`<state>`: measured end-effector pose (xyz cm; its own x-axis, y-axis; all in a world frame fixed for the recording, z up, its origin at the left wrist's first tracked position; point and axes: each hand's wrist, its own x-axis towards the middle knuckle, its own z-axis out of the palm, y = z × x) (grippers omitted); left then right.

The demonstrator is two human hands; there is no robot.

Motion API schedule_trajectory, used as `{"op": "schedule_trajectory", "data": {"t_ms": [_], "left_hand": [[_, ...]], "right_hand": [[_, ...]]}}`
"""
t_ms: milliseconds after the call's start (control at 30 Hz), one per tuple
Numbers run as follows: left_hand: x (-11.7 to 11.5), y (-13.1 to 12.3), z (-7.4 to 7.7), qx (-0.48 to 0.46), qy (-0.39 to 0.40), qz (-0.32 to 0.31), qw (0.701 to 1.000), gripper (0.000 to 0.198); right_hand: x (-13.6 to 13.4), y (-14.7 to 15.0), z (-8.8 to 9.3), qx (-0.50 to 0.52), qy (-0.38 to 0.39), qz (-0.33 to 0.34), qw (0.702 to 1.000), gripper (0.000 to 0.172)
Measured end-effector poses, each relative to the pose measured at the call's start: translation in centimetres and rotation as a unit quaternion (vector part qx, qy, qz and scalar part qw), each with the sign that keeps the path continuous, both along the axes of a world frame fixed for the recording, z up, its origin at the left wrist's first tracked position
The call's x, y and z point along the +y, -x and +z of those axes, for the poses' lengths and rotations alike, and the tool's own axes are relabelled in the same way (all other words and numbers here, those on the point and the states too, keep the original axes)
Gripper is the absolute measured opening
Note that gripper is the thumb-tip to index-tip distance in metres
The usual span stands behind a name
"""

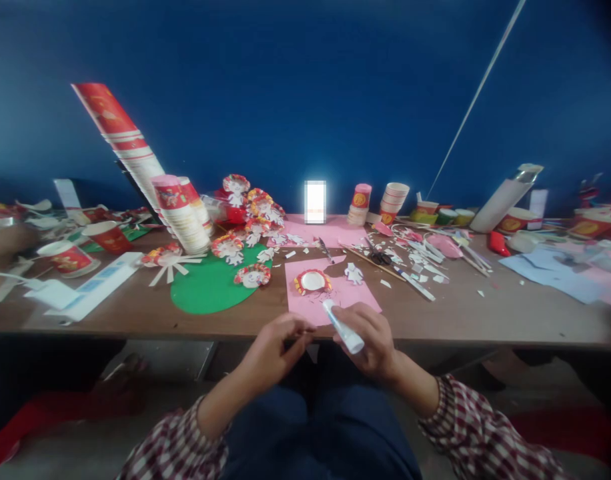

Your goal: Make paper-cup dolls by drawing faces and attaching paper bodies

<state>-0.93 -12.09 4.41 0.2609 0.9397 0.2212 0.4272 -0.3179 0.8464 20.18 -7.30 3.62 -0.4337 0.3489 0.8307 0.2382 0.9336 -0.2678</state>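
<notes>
My right hand (369, 337) is closed around a white tube (346, 329), which slants with its narrow end pointing away from me. To its left, my left hand (280, 343) has its fingers curled and thumb drawn in; whatever they may hold is too small to make out. Both hands are at the table's front edge, by a sheet of pink paper (310, 315). On that sheet lies a round paper-cup piece (313, 281) with a white middle and a curled red and yellow rim. A small white paper cut-out figure (354, 273) lies to its right.
A green paper disc (200, 290) lies left, with finished-looking cup flowers (253, 275) on and behind it. Tall stacks of paper cups (183, 217) stand behind. Paper scraps (425, 257), brushes and a pen (325, 249) lie right. A power strip (98, 287) is at left.
</notes>
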Motion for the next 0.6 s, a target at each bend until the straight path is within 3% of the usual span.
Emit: {"op": "schedule_trajectory", "data": {"t_ms": [200,367,600], "left_hand": [[4.5,2.8,-2.3,0.134,-0.155,0.098,0.974,0.023],[7.6,3.0,-3.1,0.179,-0.219,0.103,0.954,0.024],[10.6,2.7,-3.8,0.184,-0.243,0.083,0.949,0.022]], "right_hand": [[1.7,-0.7,0.0,0.005,0.086,-0.056,0.995,0.033],[3.3,-0.2,-0.1,0.021,0.153,-0.098,0.983,0.022],[5.9,0.9,-0.5,0.057,0.273,-0.115,0.954,0.028]]}}
